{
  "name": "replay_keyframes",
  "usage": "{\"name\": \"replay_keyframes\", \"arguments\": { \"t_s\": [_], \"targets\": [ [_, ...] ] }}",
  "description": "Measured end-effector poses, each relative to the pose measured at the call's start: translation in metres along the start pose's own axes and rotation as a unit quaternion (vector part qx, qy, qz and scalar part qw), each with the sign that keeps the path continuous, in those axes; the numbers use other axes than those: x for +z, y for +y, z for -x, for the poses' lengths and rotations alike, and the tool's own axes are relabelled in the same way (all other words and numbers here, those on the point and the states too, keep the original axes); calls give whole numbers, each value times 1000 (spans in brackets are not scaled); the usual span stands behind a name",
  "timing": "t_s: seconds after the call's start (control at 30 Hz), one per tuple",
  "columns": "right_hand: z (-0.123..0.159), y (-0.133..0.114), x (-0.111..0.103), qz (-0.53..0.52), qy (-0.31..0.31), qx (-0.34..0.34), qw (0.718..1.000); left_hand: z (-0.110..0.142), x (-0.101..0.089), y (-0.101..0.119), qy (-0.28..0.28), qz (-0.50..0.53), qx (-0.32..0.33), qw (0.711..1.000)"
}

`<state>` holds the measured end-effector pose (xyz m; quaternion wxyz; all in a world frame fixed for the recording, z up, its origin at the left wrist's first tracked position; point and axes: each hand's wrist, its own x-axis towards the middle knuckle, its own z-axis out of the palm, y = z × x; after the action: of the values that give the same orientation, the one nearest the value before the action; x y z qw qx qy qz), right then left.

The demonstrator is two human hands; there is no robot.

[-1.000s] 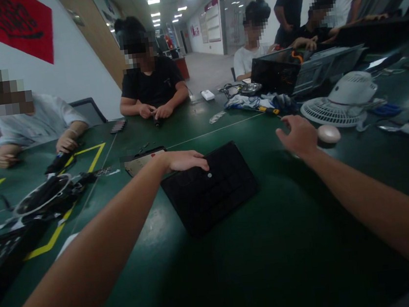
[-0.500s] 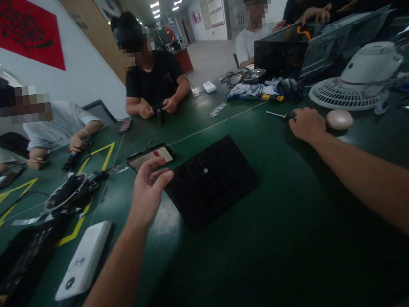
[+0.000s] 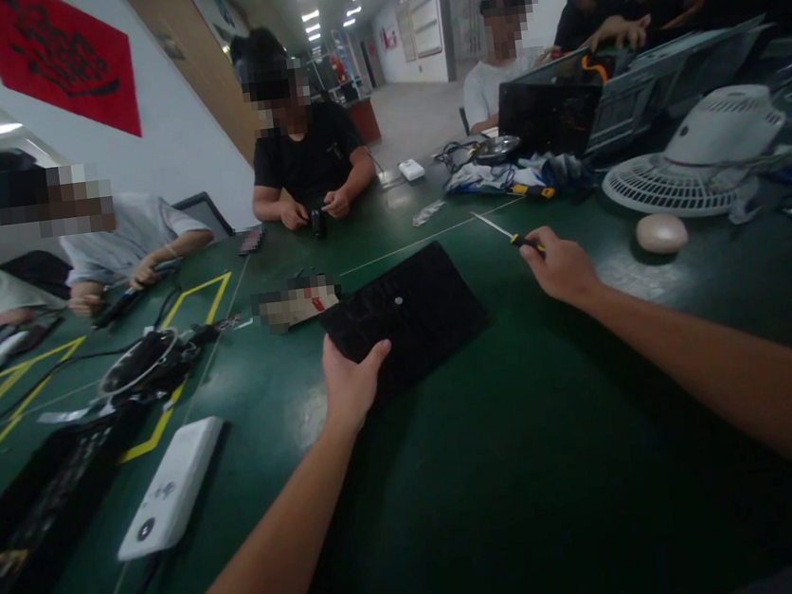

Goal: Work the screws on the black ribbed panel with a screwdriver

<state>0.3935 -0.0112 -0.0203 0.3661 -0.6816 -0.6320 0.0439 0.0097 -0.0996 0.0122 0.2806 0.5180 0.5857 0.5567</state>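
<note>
A flat black rectangular panel, like a tablet or laptop lid with a small round light mark [image 3: 426, 308], is held at its left edge by my left hand [image 3: 354, 378], thumb on top and fingers underneath. That left side looks tilted up off the green table [image 3: 530, 472]. To its right, my right hand [image 3: 562, 264] grips the black-and-yellow handle of a screwdriver [image 3: 499, 226]. Its thin metal shaft points up and left, away from the panel. Just behind the panel's left corner lies a phone [image 3: 303, 303], partly blurred out.
A white power bank [image 3: 173, 489] and a long black open casing [image 3: 41, 509] lie on the left. On the right are a white fan [image 3: 715, 151], a pinkish computer mouse [image 3: 661, 233] and cloth gloves [image 3: 518, 176]. Several people sit around the table, hands on their own parts.
My left hand has moved right and closed on the panel's left edge, which has lifted. My right hand has raised the screwdriver and moved left, away from the mouse.
</note>
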Motion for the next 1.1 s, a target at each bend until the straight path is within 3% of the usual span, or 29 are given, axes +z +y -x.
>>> {"name": "replay_keyframes", "arguments": {
  "t_s": [0.33,0.53,0.67,0.77,0.9,1.0,1.1],
  "targets": [
    [15,-29,10,-102,31,-22,994,-77,21,-27,-24,-18,42,999],
    [2,-72,35,-154,83,-123,977,-80,26,-29,-17,-2,42,999],
    [-11,-99,45,-134,63,-184,972,-76,27,-31,-9,2,35,999],
    [-30,-120,17,-71,22,-265,961,-75,28,-34,-14,16,21,1000],
    [-52,-154,-70,0,14,-321,947,-75,29,-35,-11,6,19,1000],
    [-45,-172,-130,62,29,-342,937,-75,28,-34,-3,4,12,1000],
    [-29,-175,-157,111,23,-375,920,-74,28,-34,-9,8,16,1000]
  ]
}}
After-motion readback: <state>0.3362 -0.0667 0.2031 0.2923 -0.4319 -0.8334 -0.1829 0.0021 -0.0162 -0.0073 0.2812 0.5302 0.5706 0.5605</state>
